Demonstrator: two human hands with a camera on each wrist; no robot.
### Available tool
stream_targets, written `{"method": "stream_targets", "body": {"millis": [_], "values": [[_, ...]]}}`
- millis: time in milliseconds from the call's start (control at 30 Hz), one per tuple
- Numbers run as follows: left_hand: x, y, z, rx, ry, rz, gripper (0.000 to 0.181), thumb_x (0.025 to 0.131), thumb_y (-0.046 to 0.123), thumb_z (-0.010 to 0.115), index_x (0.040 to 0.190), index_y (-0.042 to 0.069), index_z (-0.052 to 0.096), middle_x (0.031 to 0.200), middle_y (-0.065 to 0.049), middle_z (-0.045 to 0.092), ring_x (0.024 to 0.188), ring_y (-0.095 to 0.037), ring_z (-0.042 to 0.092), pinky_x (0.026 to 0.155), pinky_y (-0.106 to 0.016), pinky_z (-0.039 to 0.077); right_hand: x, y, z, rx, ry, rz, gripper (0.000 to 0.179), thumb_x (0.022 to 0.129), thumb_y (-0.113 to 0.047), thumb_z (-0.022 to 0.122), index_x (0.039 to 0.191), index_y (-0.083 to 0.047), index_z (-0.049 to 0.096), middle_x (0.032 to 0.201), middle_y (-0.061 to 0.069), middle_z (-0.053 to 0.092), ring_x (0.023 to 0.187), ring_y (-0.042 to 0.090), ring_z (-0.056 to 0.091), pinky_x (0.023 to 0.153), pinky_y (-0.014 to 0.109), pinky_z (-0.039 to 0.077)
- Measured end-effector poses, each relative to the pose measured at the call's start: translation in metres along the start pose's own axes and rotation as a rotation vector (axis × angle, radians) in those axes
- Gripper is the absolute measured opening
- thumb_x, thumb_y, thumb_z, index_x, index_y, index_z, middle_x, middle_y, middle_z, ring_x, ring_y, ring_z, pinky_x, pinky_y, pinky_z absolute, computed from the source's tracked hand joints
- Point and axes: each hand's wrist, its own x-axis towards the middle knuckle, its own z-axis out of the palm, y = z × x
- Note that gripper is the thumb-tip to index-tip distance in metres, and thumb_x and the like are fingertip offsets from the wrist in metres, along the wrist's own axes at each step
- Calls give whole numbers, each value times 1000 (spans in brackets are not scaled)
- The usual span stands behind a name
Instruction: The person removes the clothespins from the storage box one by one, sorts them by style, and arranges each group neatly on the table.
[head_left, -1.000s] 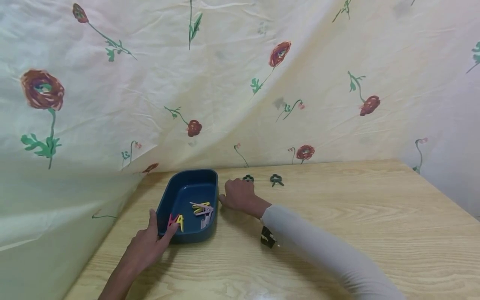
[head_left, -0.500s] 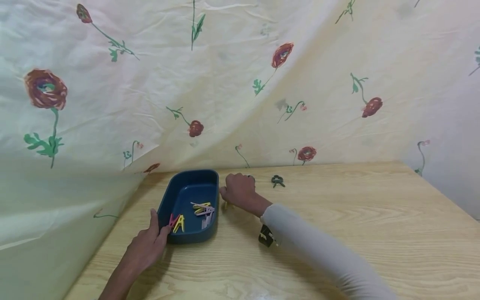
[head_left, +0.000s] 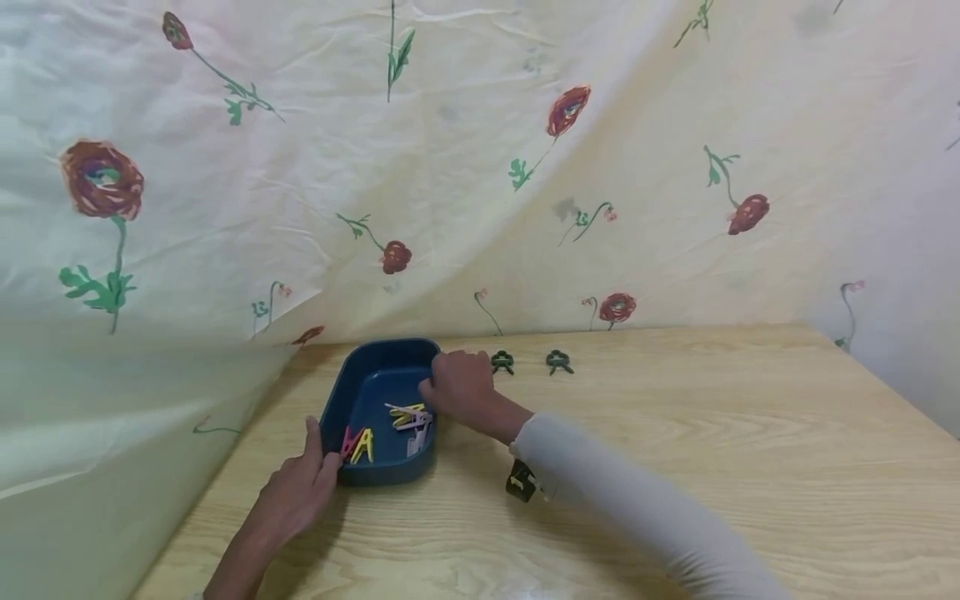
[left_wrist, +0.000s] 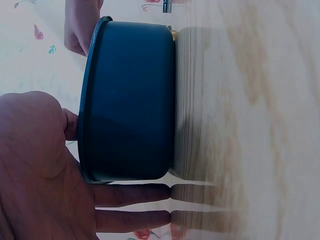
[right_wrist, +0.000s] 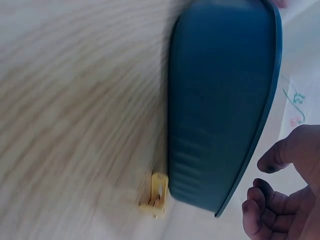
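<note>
A deep blue tray stands on the table at centre left. Inside lie a red clothespin and a yellow clothespin, with lilac clothespins and another yellow one by the right wall. My left hand grips the tray's near left corner; in the left wrist view its thumb is at the rim and two straight fingers extend beside the wall. Over the right rim hovers my right hand, its fingers loosely curled around nothing in the right wrist view. There, a yellow clothespin lies on the table beside the tray.
Two dark green clips lie near the table's back edge. A black clip sits below the right forearm, partly covered by the sleeve. Floral cloth hangs behind and to the left of the wooden table.
My right hand has shifted left, from beside the tray to over its right rim, uncovering a dark green clip. My left thumb has drawn back from the yellow clothespin in the tray.
</note>
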Motion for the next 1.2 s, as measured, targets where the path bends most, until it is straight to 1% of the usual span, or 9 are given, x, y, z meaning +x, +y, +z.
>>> {"method": "stream_targets", "body": {"millis": [100,167,267,333,500,567,767,1000,1200], "values": [[1,0,0,-1,4,-5,74,106,34,29,155,-3,-13,83,-19,53,61,-24,45,52,-36,30,-2,-6,2,-2,-10,-31,47,88,-23,58,48,-18,35,46,-6,27,46,14,33,55,35,30],[3,0,1,12,7,-4,75,105,35,29,154,-5,-11,107,-34,58,70,-28,51,55,-37,33,-4,-10,5,-3,-1,-64,47,89,-24,58,48,-18,36,46,-6,29,46,14,35,57,36,30],[3,-1,2,22,8,-6,75,105,34,30,154,-7,-9,138,-41,44,82,-33,54,59,-38,35,-5,-16,8,-13,17,-102,48,90,-26,59,48,-18,37,46,-6,31,46,14,37,57,35,30],[3,-1,2,24,3,-11,75,105,34,29,154,-8,-8,140,-41,41,84,-33,55,59,-38,36,-6,-21,10,-30,29,-121,49,90,-29,60,47,-18,38,47,-7,32,46,14,38,58,34,31],[2,-1,2,18,-3,-14,75,105,35,29,154,-8,-8,133,-40,47,77,-31,54,55,-37,34,-8,-35,13,-59,36,-181,48,93,-38,61,52,-19,46,51,-8,41,50,11,43,65,36,41],[2,-1,1,17,-3,-12,75,105,35,29,154,-7,-8,120,-37,54,72,-29,53,54,-36,33,-10,-42,15,-47,23,-216,47,94,-41,62,54,-19,48,53,-8,44,51,10,45,67,37,43],[1,-2,0,7,-6,8,74,106,33,30,154,-7,-10,85,-15,52,61,-24,47,52,-36,32,-13,-60,24,-1,-40,-261,49,93,-42,64,54,-19,45,53,-8,41,50,10,43,61,34,39],[2,-1,-2,7,-1,18,75,106,34,31,154,-6,-10,84,-15,53,63,-24,49,53,-35,34,-12,-70,27,25,-78,-289,51,93,-42,66,52,-19,46,50,-8,39,48,10,43,58,31,34],[0,-2,-2,-2,-5,25,74,106,32,30,154,-6,-11,75,-10,47,57,-22,44,52,-35,33,-9,-74,28,42,-154,-304,52,94,-43,65,52,-18,47,47,-7,39,47,11,42,57,29,27]]}}
